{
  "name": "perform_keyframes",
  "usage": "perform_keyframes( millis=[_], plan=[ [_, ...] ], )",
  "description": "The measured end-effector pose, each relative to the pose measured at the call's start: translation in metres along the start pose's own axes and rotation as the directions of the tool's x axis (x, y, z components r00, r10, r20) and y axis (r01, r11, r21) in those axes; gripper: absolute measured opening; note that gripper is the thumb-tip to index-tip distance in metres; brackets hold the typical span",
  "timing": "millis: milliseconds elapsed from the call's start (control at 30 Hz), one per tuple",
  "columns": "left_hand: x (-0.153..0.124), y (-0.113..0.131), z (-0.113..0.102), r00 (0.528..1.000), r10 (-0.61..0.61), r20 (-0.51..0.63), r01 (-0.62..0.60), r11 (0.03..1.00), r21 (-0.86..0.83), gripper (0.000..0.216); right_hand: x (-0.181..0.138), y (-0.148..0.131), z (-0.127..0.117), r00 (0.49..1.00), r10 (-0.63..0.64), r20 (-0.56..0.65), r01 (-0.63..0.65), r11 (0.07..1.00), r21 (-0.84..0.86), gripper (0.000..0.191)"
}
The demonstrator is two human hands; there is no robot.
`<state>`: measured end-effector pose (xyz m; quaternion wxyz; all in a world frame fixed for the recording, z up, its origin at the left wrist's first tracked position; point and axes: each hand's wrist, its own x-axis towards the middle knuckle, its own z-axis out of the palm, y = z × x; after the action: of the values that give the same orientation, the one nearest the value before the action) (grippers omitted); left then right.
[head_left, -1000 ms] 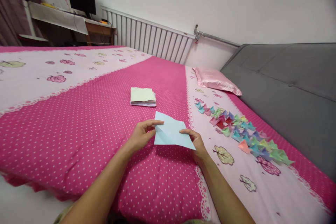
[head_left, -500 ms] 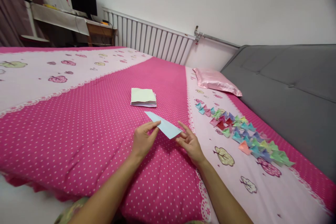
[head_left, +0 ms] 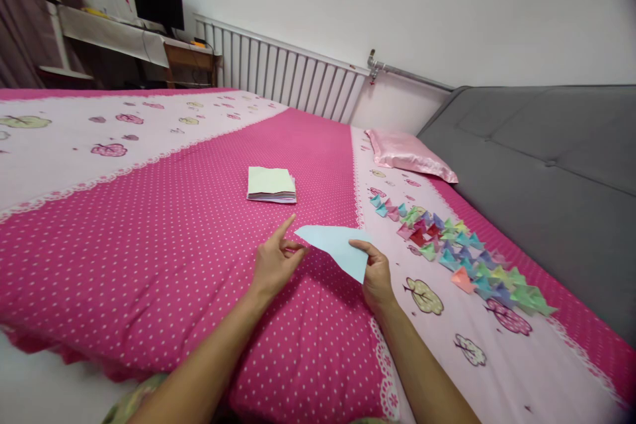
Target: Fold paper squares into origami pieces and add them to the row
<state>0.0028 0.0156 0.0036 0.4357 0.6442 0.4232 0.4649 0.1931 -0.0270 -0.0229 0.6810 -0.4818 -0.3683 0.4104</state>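
Observation:
A light blue sheet of paper (head_left: 338, 246), folded over, is held above the bed by my right hand (head_left: 377, 273), with the thumb on top near its right corner. At the sheet's left tip is my left hand (head_left: 276, 258), its index finger stretched out and the other fingers loosely curled. Whether the left fingertips touch the paper I cannot tell. Beyond the hands lies a stack of square paper (head_left: 271, 181), pale yellow-green on top. Off to the right, several small folded paper pieces (head_left: 462, 258) in many colours are set out in rows.
The bed (head_left: 189, 225) has a pink dotted cover with white printed bands. A pink pillow (head_left: 410, 154) lies by the grey headboard (head_left: 541, 165). Behind the bed are a radiator (head_left: 283, 66) and a desk (head_left: 189, 56) with a monitor (head_left: 157, 1).
The blue paper has shifted to the right and turned. My right hand has taken hold of its right end, while my left hand has let go and stretched out its index finger.

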Motion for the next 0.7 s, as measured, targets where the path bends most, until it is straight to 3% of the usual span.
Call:
perform_keyframes(
  millis=[100, 200, 333, 533, 633, 700],
  plan=[
    [0.004, 0.006, -0.006, 0.990, -0.049, 0.130, 0.072, 0.981, -0.182, 0.081, -0.003, -0.003, 0.001, 0.997, 0.050, 0.059, -0.053, 0.997, 0.056, 0.035],
    [0.005, 0.012, -0.009, 0.970, 0.024, 0.244, 0.055, 0.948, -0.314, 0.075, -0.006, -0.006, 0.003, 0.988, 0.088, 0.130, -0.094, 0.995, 0.037, 0.032],
    [0.004, 0.012, -0.012, 0.934, 0.084, 0.347, 0.032, 0.948, -0.316, 0.057, -0.007, -0.008, 0.003, 0.980, 0.085, 0.177, -0.087, 0.996, 0.005, 0.032],
    [0.004, 0.005, -0.011, 0.936, 0.034, 0.351, 0.082, 0.946, -0.312, 0.042, -0.006, -0.005, 0.000, 0.965, 0.088, 0.246, -0.089, 0.996, -0.005, 0.032],
    [0.004, 0.007, -0.011, 0.932, -0.040, 0.359, 0.171, 0.925, -0.340, 0.040, -0.005, -0.004, 0.000, 0.973, 0.056, 0.222, -0.050, 0.998, -0.033, 0.037],
    [0.004, 0.005, -0.011, 0.931, -0.034, 0.363, 0.164, 0.928, -0.335, 0.040, -0.004, -0.004, 0.001, 0.980, 0.030, 0.199, -0.019, 0.998, -0.059, 0.040]
  ],
)
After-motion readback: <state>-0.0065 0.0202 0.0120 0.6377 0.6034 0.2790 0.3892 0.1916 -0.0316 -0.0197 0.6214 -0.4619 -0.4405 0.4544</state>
